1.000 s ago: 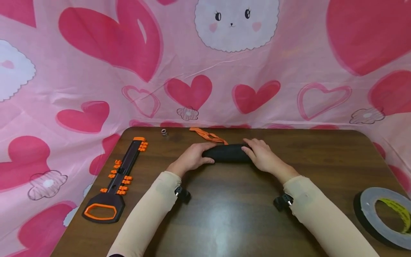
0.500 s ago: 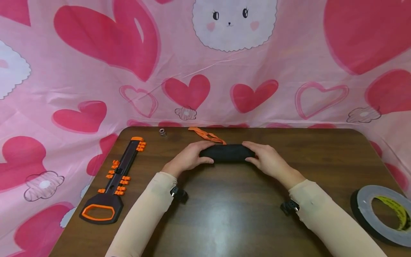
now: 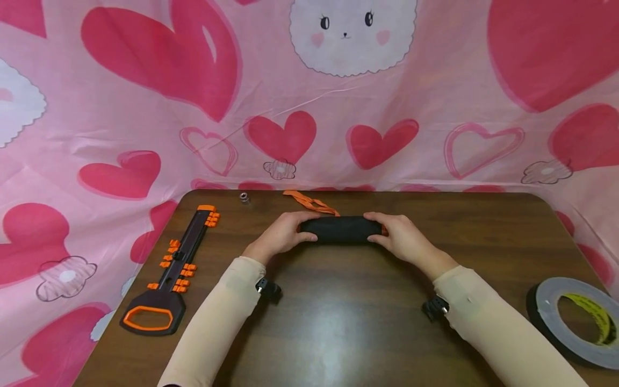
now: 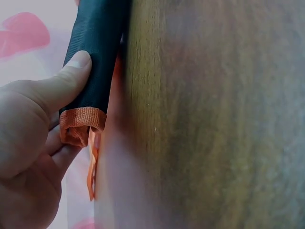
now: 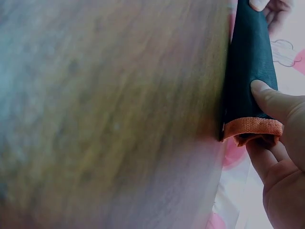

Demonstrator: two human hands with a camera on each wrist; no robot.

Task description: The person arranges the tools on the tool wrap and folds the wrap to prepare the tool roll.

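A rolled-up black fabric tool roll (image 3: pixel 340 229) lies crosswise toward the back of the table, orange edging at its ends. My left hand (image 3: pixel 285 234) grips its left end, thumb on the near side and fingers behind. At the right end, my right hand (image 3: pixel 401 236) holds it in much the same way. The left wrist view shows the left thumb pressed on the black cloth (image 4: pixel 97 43), just above the orange trim (image 4: pixel 83 115). Layers curl inside the orange-trimmed opening (image 5: pixel 252 126) in the right wrist view. An orange strap (image 3: pixel 311 202) trails behind the roll.
On the table's left lies a black socket holder (image 3: pixel 179 263) with orange clips and an orange-lined handle. A small metal socket (image 3: pixel 244 198) stands near the back edge. A large roll of tape (image 3: pixel 548 312) lies at the right. Pink heart-patterned cloth (image 3: pixel 333 107) hangs behind the table.
My right hand has shifted outward from the top of the tool roll to its right end, uncovering more black cloth. My left hand stays at the left end with little movement.
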